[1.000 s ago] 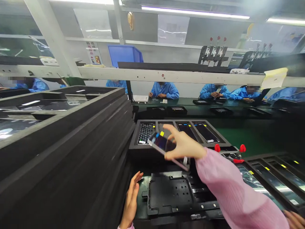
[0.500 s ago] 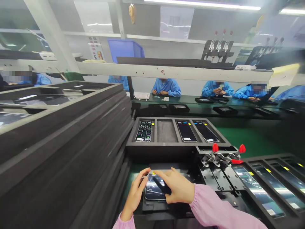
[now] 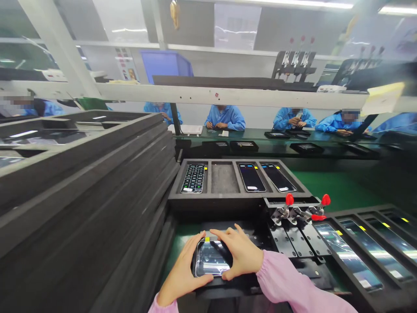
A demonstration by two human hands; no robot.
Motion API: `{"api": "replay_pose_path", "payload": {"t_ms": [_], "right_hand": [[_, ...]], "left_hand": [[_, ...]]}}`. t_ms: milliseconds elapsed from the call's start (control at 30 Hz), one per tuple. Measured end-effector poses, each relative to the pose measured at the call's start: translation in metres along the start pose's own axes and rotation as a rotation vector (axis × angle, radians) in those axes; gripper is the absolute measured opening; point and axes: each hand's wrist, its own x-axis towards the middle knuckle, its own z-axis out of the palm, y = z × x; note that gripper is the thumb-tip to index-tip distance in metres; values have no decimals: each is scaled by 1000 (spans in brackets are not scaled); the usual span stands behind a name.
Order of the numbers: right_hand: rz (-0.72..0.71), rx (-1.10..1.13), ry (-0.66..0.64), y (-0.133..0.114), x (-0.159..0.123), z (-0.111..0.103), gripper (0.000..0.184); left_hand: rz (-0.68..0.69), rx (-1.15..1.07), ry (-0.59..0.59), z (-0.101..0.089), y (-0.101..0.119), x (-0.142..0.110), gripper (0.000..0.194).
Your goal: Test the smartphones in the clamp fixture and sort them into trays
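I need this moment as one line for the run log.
left hand: holds phone at left end; right hand: holds its right end; phone: screen up, over black fixture; tray beyond: three phones

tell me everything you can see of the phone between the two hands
The phone is a dark, glossy, glass-like slab with rounded corners and a pale rim. It lies roughly flat, face up, over a black holder, a yellow tab at its far edge. The left hand and right hand frame it, touching its edges; the right covers part. Reflections hide whether the screen is lit.
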Motion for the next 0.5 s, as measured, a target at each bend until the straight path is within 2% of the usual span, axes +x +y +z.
{"api": "replay_pose_path", "payload": {"t_ms": [100,233,267,367,500], "right_hand": [[-5,-4,27,-3,1,-1,104],[21,0,73,-12,-13,-3,92],[33,-3,99,-14,-19,-4,88],[60,-15,204,-16,-40,-3,79],[77,-2,406,-6,-68,9,59]], "left_hand": [[-8,-6,-1,-3,1,6,86],[-36,-26,65,-8,8,26,28],[-35,-21,74,-8,9,32,23],[-14,-7,67,-9,14,45,21],[14,-15,46,-8,17,48,21]]}}
